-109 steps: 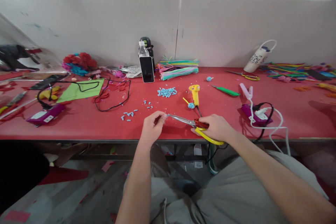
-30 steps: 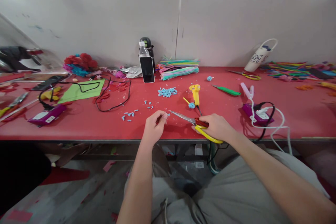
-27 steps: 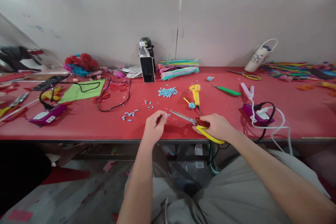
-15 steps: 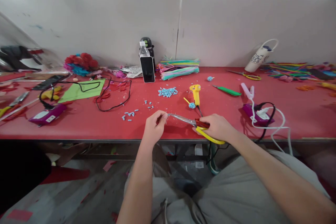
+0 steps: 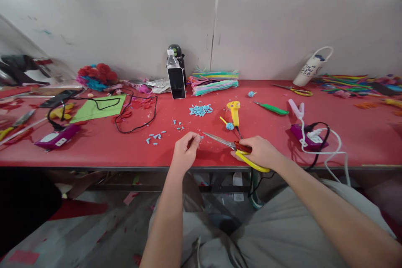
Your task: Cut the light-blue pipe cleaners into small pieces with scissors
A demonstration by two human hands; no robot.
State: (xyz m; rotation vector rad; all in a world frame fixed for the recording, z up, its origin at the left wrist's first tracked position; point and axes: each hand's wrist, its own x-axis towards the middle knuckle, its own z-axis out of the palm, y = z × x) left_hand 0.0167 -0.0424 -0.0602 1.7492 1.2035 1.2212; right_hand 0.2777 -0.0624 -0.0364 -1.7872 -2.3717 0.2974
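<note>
My right hand is wrapped round the handles of a pair of scissors with yellow and red grips. Their blades point left, with the tips just beside my left hand. Thumb and finger of that left hand are pinched on a small light-blue piece of pipe cleaner, only its end showing. Beyond the hands lies a heap of short light-blue pieces, and several looser pieces lie to the left. A yellow glue gun rests behind the scissors, a blue fuzzy cluster at its side.
Bundles of pipe cleaners lie by the partition, right of a propped phone and bottles. Green-handled tweezers, a second pair of scissors and a purple power block with cords are on the right. Green paper lies left.
The scissor tips have drawn slightly away from my left fingers, and the blue piece's end now shows apart from the blades. Both hands stay almost in place.
</note>
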